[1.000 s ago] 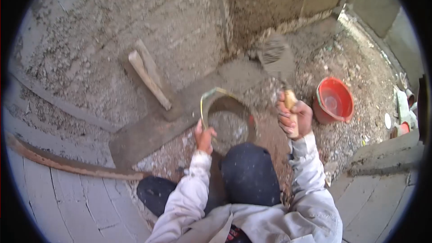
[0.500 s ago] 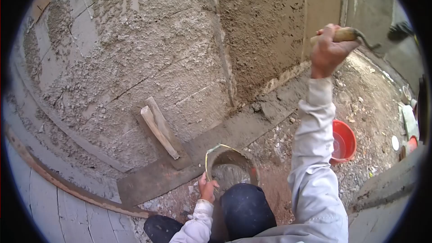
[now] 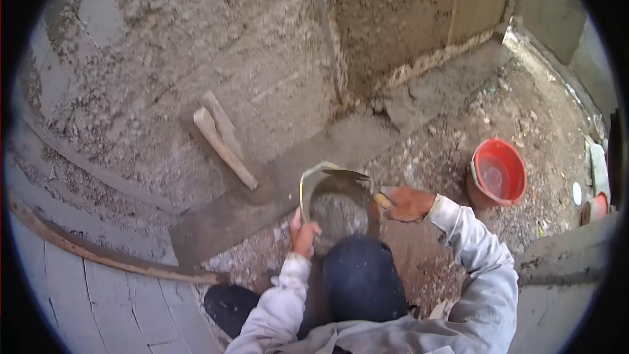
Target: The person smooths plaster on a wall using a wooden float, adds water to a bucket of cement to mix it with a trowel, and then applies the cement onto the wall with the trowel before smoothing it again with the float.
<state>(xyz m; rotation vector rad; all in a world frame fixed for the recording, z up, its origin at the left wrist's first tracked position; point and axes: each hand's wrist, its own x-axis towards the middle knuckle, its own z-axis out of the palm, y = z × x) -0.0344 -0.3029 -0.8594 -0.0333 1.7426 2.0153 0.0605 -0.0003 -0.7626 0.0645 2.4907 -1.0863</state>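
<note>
My left hand point(image 3: 304, 235) grips the left rim of a mortar bucket point(image 3: 341, 213), beside its thin yellowish handle. The bucket stands in front of my knee point(image 3: 364, 278), with wet grey mortar inside. My right hand point(image 3: 407, 204) is closed around the wooden handle of a trowel point(image 3: 346, 174). The trowel's blade lies over the far rim of the bucket, seen nearly edge-on. Beyond the bucket, a wooden float point(image 3: 226, 147) rests on a long board point(image 3: 226, 223) at the foot of the wall.
A red bucket point(image 3: 499, 172) stands on the rubble ground to the right. Rough plastered walls point(image 3: 223, 39) meet in a corner ahead. Mortar point(image 3: 406, 108) lies on the far part of the board. A block ledge point(image 3: 563, 255) runs at the lower right.
My right hand has come down and back from the upper right, bringing the trowel to the bucket. My left hand stays at the rim. The view has tilted down.
</note>
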